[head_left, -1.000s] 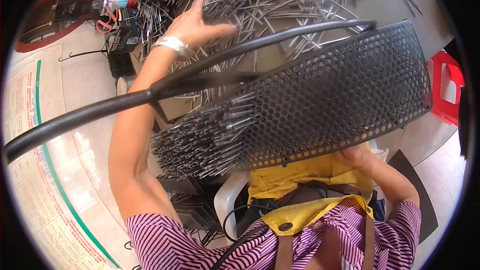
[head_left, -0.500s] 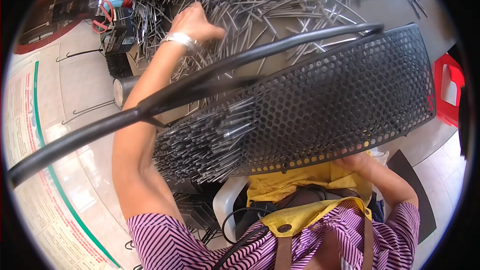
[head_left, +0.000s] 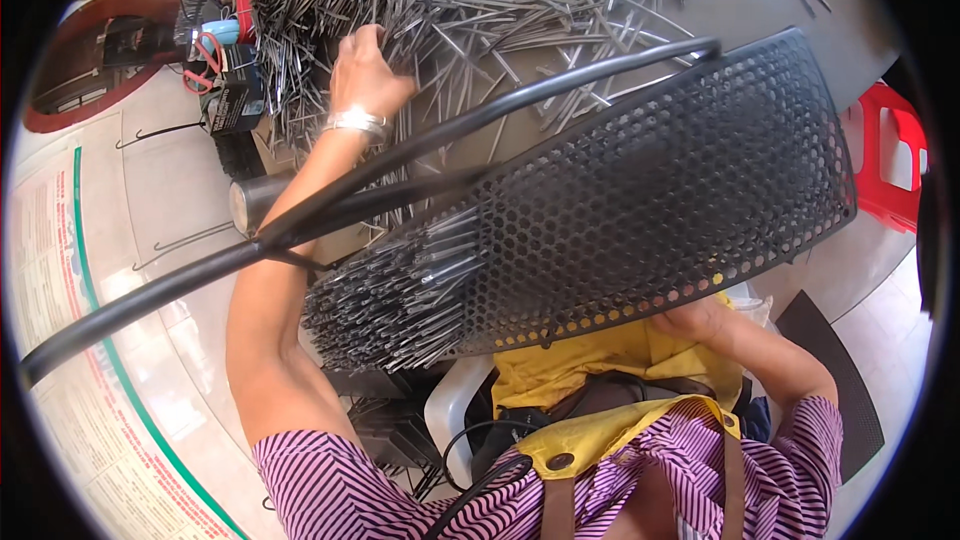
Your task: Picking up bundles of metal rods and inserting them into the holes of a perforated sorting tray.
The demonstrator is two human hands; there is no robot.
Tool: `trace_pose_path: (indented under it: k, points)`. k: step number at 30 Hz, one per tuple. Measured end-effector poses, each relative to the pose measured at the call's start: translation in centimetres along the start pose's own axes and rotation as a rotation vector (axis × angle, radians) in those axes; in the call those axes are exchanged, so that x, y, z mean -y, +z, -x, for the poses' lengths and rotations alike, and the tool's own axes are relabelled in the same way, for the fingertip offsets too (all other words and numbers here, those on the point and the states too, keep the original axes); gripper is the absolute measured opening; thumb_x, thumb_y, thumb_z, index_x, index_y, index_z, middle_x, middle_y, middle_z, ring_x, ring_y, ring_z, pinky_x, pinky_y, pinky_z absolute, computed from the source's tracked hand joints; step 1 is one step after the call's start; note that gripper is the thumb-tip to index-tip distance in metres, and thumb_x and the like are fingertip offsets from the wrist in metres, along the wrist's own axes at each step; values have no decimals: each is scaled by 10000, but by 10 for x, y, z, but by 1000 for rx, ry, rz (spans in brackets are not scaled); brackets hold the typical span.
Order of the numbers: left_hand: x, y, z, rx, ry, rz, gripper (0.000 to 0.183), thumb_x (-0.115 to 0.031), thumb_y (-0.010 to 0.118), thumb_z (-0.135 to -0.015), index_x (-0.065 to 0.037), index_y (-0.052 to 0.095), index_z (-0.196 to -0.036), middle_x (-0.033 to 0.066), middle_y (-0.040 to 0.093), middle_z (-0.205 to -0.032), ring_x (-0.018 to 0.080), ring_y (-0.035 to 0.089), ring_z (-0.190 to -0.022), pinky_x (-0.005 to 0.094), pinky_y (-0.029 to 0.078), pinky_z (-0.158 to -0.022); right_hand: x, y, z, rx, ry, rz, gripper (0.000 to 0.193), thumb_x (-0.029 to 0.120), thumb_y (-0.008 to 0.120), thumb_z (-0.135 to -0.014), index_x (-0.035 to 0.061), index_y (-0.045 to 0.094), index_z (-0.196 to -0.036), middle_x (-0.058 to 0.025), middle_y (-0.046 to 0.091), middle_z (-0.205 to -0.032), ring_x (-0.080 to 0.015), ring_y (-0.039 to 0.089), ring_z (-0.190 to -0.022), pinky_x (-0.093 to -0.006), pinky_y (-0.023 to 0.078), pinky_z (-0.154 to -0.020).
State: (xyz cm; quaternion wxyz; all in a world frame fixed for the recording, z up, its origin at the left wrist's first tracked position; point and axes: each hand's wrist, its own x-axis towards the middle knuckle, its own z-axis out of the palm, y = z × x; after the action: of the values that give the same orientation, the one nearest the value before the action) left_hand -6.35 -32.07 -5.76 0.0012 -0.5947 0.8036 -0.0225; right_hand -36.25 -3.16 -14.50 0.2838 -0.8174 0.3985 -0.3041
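A long black perforated plate [head_left: 640, 180] slants across the middle, its left end packed with thin metal rods [head_left: 410, 290] standing in the holes. My left hand [head_left: 368, 80], a silvery band on its wrist, is over a big loose pile of similar rods [head_left: 480, 0] on the table. Its fingers are curled, and I cannot make out what they hold. At the plate's near edge is my right hand [head_left: 695, 318]. Skin shows through a few holes there, but the plate hides most of its fingers.
A thick black bar [head_left: 160, 285] crosses above my left forearm and runs along the plate's far side. Red-handled scissors [head_left: 205, 70] and a dark box [head_left: 235, 100] stand left of the pile. There is a metal cylinder [head_left: 255, 202] by my forearm, and a red stool [head_left: 890, 160] at right.
My left hand has shifted slightly left and down in the view, its thumb now closer to the fingers. The plate and pile appear a little further left. My right hand stays at the plate's edge.
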Motion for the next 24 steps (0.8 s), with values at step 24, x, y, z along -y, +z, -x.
trace_pose_path:
  k: [24]
  points:
    - [-11,-52,-15,-26,330,-607,206,-78,558,-623,-79,456,-803,102,605,-679,319,604,-672,416,470,-564,4,-4,-12,-169,-36,114,337,-17,550,-638,-29,578,-974,-209,522,-1063,-400,507,-935,-475,376,-847]
